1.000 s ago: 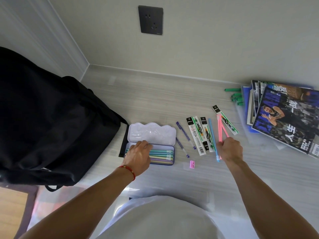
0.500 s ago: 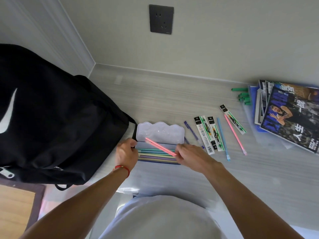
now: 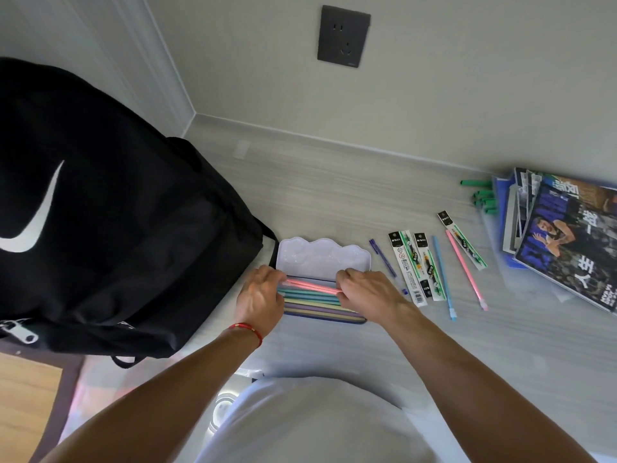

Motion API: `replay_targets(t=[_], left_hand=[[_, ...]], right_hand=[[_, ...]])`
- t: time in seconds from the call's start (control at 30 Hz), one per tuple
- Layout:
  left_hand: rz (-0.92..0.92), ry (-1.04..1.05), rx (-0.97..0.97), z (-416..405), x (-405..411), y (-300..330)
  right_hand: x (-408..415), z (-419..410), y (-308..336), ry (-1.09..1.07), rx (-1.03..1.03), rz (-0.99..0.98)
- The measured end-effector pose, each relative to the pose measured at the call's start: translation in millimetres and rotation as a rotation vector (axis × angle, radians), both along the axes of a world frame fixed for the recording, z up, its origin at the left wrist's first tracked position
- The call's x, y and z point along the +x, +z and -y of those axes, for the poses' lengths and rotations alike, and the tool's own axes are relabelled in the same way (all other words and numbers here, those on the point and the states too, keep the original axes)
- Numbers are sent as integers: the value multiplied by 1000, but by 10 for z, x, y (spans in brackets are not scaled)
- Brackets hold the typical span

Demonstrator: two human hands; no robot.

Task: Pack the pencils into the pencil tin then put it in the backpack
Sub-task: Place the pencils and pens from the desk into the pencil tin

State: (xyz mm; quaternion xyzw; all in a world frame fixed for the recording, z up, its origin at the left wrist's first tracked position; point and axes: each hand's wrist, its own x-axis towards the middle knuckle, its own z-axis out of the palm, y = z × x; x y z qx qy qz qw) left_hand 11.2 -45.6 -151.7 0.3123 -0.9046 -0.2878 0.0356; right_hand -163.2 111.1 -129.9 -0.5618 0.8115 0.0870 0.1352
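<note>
Now both hands' grip pinches the pink pencil (image 3: 312, 286) ends over the open tin (image 3: 324, 255)

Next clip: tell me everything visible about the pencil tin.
The pencil tin lies open on the pale desk beside the black backpack. Its whitish, wavy-edged lid lies back; the dark-rimmed tray holds pastel pencils lying lengthwise. The left hand and right hand each hold an end of a pink pencil atop them.
</note>
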Motion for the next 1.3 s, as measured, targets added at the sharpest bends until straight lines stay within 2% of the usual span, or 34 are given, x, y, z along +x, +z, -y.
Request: replay_targets(t=[0.33,0.53,0.73,0.9,1.07,1.3], left_hand=[[35,-237,-166,-57,-123,14],[89,-287,-239,-39,-186,-55],[158,-309,-262,2,-212,-96],[283,-337,-346,0,-258,-101],[382,-355,-404,31,-287,-109],[433,-437,-398,39,-313,-138]], right_hand=[[-75,-299,-104,-287,-293,276],[-51,-404,-99,-387,-400,328],[21,-433,-165,-392,-419,328],[68,-398,-218,-417,-438,302],[82,-424,-253,-439,-400,303],[66,-447,-269,-448,-270,170]])
